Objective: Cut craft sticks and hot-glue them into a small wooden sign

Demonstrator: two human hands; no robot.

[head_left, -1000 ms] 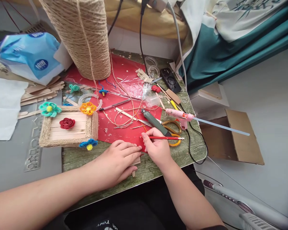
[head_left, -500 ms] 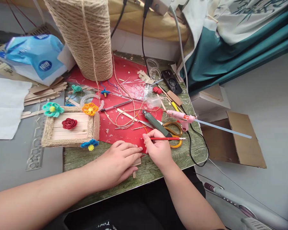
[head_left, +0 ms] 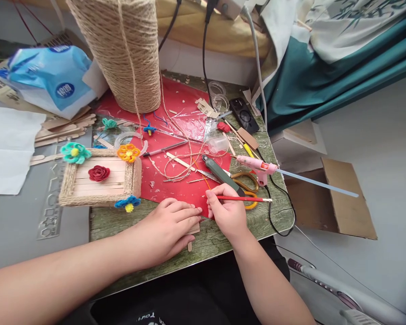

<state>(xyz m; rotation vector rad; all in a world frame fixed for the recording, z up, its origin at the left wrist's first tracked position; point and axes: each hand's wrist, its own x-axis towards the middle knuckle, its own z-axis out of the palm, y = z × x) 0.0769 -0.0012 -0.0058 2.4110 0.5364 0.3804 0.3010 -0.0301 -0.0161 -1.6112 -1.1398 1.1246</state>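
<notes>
My left hand [head_left: 165, 228] lies flat, fingers stretched out, pressing wooden craft sticks [head_left: 193, 231] against the green wood-grain table [head_left: 223, 239]. My right hand [head_left: 227, 212] is pinched round a red pencil [head_left: 246, 198] whose tip sits at the edge of those sticks. Just beyond my right hand lie a grey-green utility knife [head_left: 221, 174], yellow-handled scissors [head_left: 248, 187] and a pink glue gun [head_left: 257, 166] with a long clear glue stick.
A twine-wrapped stick frame [head_left: 99, 178] with a red rose and pipe-cleaner flowers lies to the left. A big jute twine cone [head_left: 125, 49] stands on a red mat [head_left: 182, 180]. A blue tissue pack [head_left: 43, 76], loose sticks [head_left: 62, 128], phone [head_left: 244, 115] and cables sit around.
My right hand has slid slightly right and toward me with the red pencil. My left hand keeps pressing the sticks in the same spot.
</notes>
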